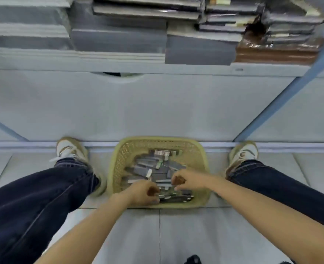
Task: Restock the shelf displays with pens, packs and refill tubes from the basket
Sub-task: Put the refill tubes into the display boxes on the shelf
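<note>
A yellow-green woven basket (119, 159) sits on the floor between my feet, against the shelf base. It holds several grey packs (144, 168) and one pack with a barcode label (162, 153) at its far side. My left hand (142, 193) is inside the basket's near edge, fingers curled round dark packs (174, 198) lying there. My right hand (188, 180) hovers over the middle of the basket with fingers curled; whether it pinches anything is unclear.
A white shelf base panel (157, 105) rises behind the basket. Above it, a shelf (119, 65) carries stacks of grey paper and wrapped notebooks (233, 14). My legs and shoes (71, 149) flank the basket on grey floor tiles.
</note>
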Available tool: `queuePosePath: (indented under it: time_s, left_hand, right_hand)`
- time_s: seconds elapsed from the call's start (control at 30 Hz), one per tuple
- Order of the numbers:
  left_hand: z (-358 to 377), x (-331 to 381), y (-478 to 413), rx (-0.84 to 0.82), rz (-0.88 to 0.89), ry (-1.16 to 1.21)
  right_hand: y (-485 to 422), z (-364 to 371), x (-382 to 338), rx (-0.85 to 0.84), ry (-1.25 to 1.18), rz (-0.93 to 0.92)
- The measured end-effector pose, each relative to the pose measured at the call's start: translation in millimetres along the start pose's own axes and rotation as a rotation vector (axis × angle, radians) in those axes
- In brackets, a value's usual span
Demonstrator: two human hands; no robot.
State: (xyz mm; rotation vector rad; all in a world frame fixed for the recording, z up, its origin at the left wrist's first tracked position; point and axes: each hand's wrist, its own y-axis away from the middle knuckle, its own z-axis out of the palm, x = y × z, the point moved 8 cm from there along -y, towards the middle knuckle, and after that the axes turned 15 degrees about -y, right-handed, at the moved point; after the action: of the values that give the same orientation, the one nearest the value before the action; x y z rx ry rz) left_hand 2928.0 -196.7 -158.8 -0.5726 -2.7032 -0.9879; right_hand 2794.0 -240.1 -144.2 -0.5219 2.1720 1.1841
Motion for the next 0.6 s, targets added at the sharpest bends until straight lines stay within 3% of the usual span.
queuePosePath:
  time_s: [0.17,0.27,0.43,0.6]
  left_hand:
    - [23.0,-10.2,-16.8,0.038,-0.050,0.097]
    - [22.8,-5.9,-25.4,0.047,0.050,0.035]
    - [20.1,-13.4,-29.5,0.160,0.001,0.017]
    - [26.0,-5.8,-30.9,0.105,0.073,-0.029]
  right_hand:
    - [-16.4,37.3,34.7,0.006,0.123,0.069]
    - [-23.0,36.2,39.5,0.036,0.135,0.052]
    - [-23.9,27.4,45.3,0.078,0.024,0.002]
    - [-24.6,28.5,45.4,0.084,0.009,-0.012]
